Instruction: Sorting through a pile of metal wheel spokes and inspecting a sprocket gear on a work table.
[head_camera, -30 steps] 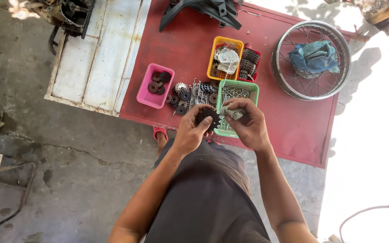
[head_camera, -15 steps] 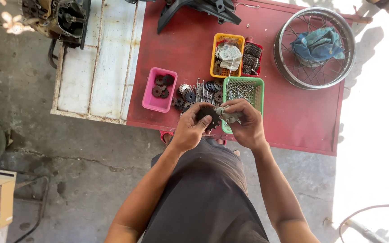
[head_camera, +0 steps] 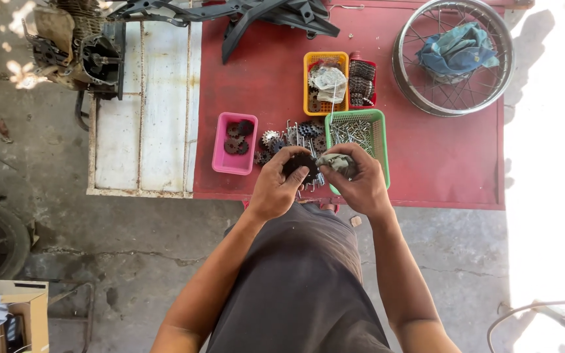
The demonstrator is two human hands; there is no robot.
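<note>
My left hand [head_camera: 276, 186] grips a dark toothed sprocket [head_camera: 299, 163] over the near edge of the red table [head_camera: 439, 170]. Right beside it, my right hand [head_camera: 361, 183] clutches a crumpled grey rag [head_camera: 336, 162] that touches the sprocket. Just beyond my hands lies a heap of loose sprockets and metal pins [head_camera: 289, 137]. A green basket [head_camera: 361, 134] of thin metal spokes or pins sits under and behind my right hand.
A pink tray [head_camera: 230, 160] holds dark sprockets at the left. Yellow [head_camera: 325, 82] and red [head_camera: 363, 82] baskets stand further back. A spoked wheel rim [head_camera: 452, 59] with a blue cloth lies far right. A white panel [head_camera: 142, 104] and engine part [head_camera: 80, 52] sit left.
The view has shifted and come a little closer. My hands stay together on the sprocket and rag, with only small turning of the fingers.
</note>
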